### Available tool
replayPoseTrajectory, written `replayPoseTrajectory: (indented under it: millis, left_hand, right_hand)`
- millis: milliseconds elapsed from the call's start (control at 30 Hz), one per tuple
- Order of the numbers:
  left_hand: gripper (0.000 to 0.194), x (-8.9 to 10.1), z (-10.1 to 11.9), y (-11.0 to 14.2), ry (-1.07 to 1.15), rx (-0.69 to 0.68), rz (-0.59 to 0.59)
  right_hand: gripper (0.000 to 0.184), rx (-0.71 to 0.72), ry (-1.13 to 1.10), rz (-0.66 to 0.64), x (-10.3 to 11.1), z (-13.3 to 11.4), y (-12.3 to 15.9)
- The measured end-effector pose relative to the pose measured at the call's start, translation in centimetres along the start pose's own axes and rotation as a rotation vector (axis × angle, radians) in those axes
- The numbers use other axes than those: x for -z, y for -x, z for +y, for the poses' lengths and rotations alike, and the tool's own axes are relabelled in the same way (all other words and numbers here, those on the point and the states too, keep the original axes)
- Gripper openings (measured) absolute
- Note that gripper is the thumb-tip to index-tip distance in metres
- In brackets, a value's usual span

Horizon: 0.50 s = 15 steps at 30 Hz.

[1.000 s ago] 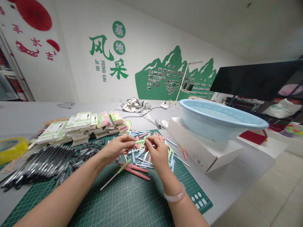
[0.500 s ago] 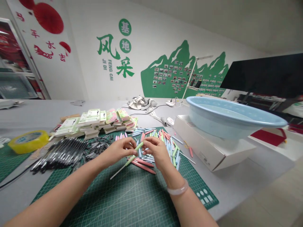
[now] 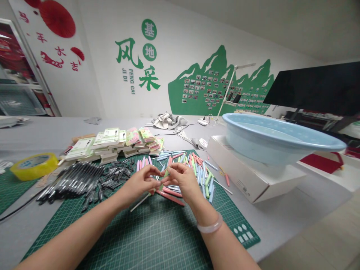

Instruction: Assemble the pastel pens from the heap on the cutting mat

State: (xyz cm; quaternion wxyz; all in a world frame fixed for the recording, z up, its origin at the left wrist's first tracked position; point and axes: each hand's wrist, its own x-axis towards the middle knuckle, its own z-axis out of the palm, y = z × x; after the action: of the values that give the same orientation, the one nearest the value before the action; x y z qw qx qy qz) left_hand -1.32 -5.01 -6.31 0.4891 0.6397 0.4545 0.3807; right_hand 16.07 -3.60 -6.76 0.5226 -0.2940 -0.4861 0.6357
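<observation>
My left hand [image 3: 144, 183] and my right hand [image 3: 181, 178] meet over the cutting mat [image 3: 157, 232], fingers pinched around a light green pen part [image 3: 165, 174]. My fingertips cover much of it. Below my left hand, a thin white stick [image 3: 140, 202] slants down left from another light green piece; whether that hand holds it too I cannot tell. Red pen pieces [image 3: 171, 195] lie just beneath my hands. A heap of blue, green and pink pen parts [image 3: 201, 174] spreads beside my right hand.
Black pens [image 3: 75, 180] and black caps [image 3: 118, 174] lie left, below stacked small boxes [image 3: 109, 140]. A yellow tape roll [image 3: 33, 167] is at far left. On the right, a blue basin [image 3: 267, 144] rests on a white box [image 3: 239, 180]; grey-white cloth [image 3: 168, 121] lies behind.
My fingers have closed in over the green pen part, hiding more of it, and the hands are nearer together. The view has shifted slightly.
</observation>
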Motion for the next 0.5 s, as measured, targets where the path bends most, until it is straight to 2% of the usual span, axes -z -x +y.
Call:
replayPoseTrajectory:
  millis: [67, 100, 167, 233, 333, 500]
  left_hand:
    - [0.024, 1.5, -0.1, -0.2, -0.230, -0.020, 0.093]
    - [0.020, 2.2, -0.3, -0.3, -0.403, -0.017, 0.088]
    - [0.017, 2.9, -0.9, -0.2, -0.661, 0.063, -0.011]
    - [0.015, 2.8, -1.8, 0.1, -0.821, 0.149, -0.063]
    - [0.013, 1.8, -3.1, 0.5, -0.930, 0.174, -0.026]
    - [0.012, 0.7, -4.1, 0.1, -0.958, 0.165, 0.036]
  right_hand:
    - [0.028, 0.032, 0.024, 0.051, 0.4, -0.3, -0.2]
    - [0.028, 0.046, 0.035, 0.073, 0.6, -0.5, -0.3]
    - [0.028, 0.059, 0.055, 0.100, 0.7, -0.7, -0.4]
    - [0.028, 0.065, 0.074, 0.112, 0.7, -0.8, -0.4]
    - [0.026, 0.068, 0.089, 0.118, 0.6, -0.8, -0.3]
    - [0.029, 0.060, 0.095, 0.120, 0.5, -0.8, -0.4]
